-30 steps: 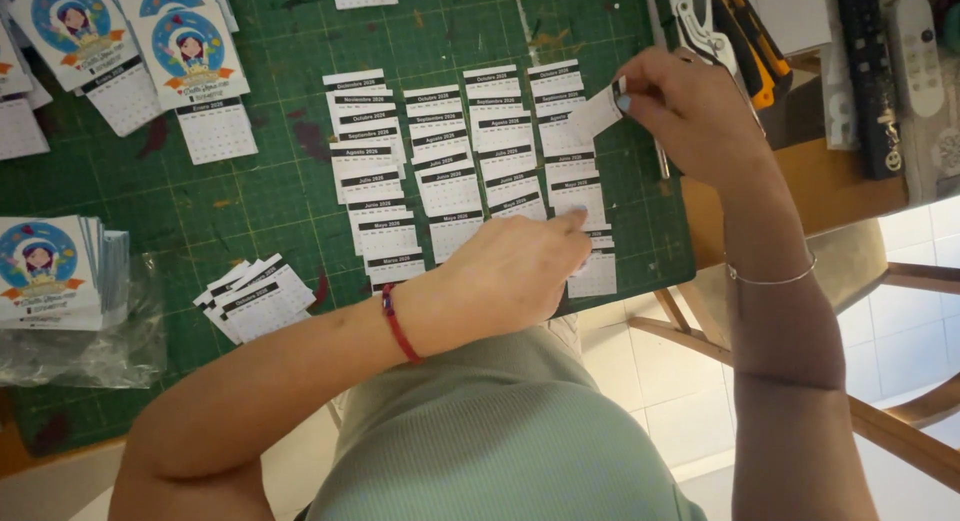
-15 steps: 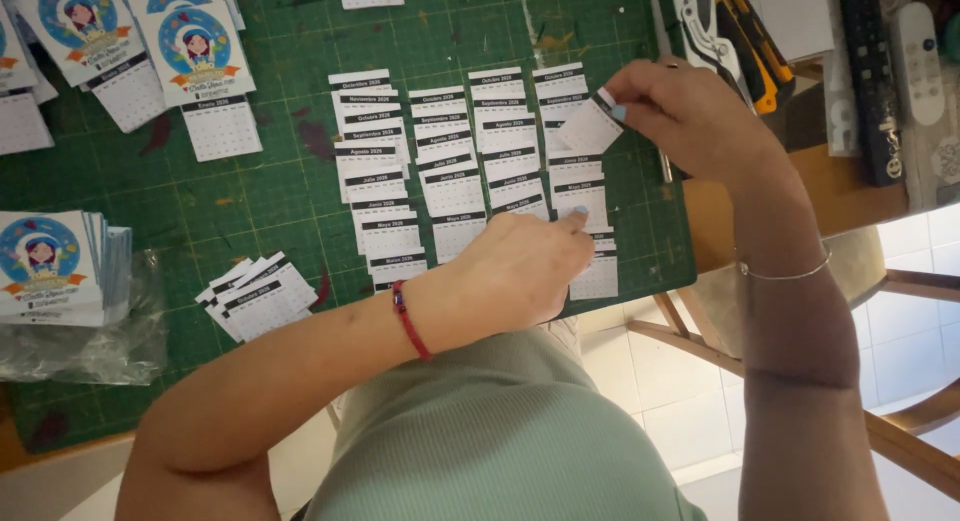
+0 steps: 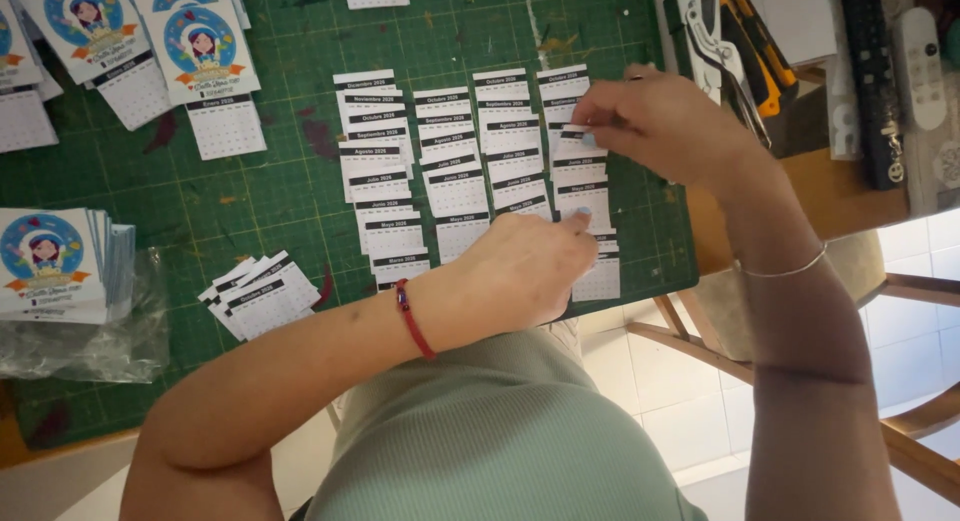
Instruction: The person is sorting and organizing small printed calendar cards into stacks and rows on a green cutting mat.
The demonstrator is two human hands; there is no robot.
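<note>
The right hand [image 3: 660, 121] pinches a small calendar slip [image 3: 575, 141] over overlapping slip columns [image 3: 455, 171] on the green cutting mat [image 3: 290, 191]; the left hand [image 3: 520, 271] presses the lower slips.

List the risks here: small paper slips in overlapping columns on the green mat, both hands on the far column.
1. The right hand is at the top of the far column of slips; a small push could knock the overlapped slips out of line.
2. The left hand rests on the lower rows, so lifting or sliding it may drag slips along.
3. That column's lowest slips lie near the cutting mat's edge and could slide off the table.
</note>
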